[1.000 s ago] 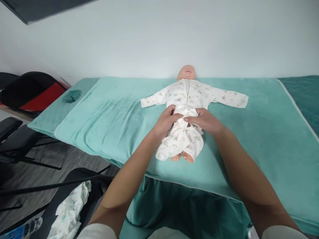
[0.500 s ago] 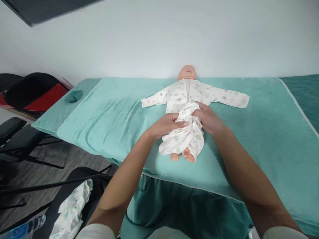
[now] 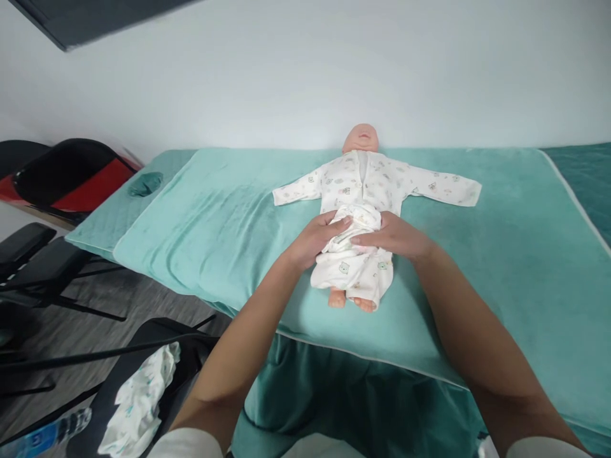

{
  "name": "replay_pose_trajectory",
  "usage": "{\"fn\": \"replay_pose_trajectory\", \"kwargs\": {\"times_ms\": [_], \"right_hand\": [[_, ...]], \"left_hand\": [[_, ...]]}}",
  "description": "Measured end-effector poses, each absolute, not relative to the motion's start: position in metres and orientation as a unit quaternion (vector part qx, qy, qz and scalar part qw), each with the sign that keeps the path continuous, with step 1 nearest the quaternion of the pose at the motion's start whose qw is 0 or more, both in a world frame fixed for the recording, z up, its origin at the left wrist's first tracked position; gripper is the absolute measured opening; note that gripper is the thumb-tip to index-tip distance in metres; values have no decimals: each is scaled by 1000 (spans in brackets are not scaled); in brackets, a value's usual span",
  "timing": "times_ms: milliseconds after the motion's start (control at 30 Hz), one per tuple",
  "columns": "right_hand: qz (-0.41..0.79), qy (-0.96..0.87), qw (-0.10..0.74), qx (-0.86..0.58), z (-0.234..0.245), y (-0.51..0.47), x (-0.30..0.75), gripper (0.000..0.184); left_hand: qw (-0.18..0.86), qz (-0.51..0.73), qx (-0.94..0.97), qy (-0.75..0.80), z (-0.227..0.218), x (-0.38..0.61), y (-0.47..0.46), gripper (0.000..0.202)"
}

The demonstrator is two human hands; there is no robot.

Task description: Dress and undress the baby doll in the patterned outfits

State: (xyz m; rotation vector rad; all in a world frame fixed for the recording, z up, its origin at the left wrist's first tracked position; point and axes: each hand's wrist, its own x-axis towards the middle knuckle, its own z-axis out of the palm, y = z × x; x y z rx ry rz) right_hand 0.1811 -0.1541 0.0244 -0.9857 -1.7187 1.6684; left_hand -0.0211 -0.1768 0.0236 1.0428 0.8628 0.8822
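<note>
A baby doll [image 3: 361, 137] lies on its back on a teal-covered bed, its head near the wall. It wears a white printed long-sleeved top [image 3: 341, 178] with both sleeves spread wide. White printed baby pants [image 3: 351, 270] cover its legs, bunched at the waist, and both feet stick out of the leg ends. My left hand [image 3: 321, 238] grips the left side of the waistband, thumb on top. My right hand [image 3: 398, 235] holds the waistband's right side, its thumb across the front. The fingers of both hands are partly hidden by the cloth.
The teal bed [image 3: 477, 267] runs along a white wall and has a face hole [image 3: 146, 184] at its left end. A black chair [image 3: 186, 356] at lower left carries a crumpled white cloth item [image 3: 140, 401]. Beside it lies a water bottle [image 3: 52, 432]. More black and red chairs [image 3: 71, 175] stand farther left.
Both hands have spread the bunched pants flatter over the doll's hips. My right hand has come down slightly, and my left has shifted a little. The pant legs lie straighter.
</note>
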Motion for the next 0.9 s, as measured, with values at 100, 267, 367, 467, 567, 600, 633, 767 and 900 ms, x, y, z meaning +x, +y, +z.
{"fn": "replay_pose_trajectory", "kwargs": {"times_ms": [100,267,367,467,567,600,633,767,900], "right_hand": [[662,-576,305,-369,17,-151,183,37],[681,-547,333,-355,10,-149,183,43],[660,-584,319,-348,15,-151,182,45],[632,-652,260,-330,22,-153,182,44],[609,-673,243,-342,25,-155,180,40],[604,-667,259,-351,25,-155,179,38],[601,-656,280,-362,25,-156,178,37],[595,-622,323,-393,23,-157,173,38],[555,-666,304,-394,23,-156,171,37]], "left_hand": [[686,341,507,396,27,-27,-174,47],[695,291,533,384,29,-31,-172,43],[704,372,476,373,22,-28,-173,50],[703,415,441,374,15,-25,-176,59],[696,408,449,385,15,-24,-178,60],[689,400,460,391,18,-24,-179,59],[679,387,478,401,22,-24,-180,58],[628,318,556,441,41,-26,-189,49],[623,325,524,482,43,-23,-212,43]]}}
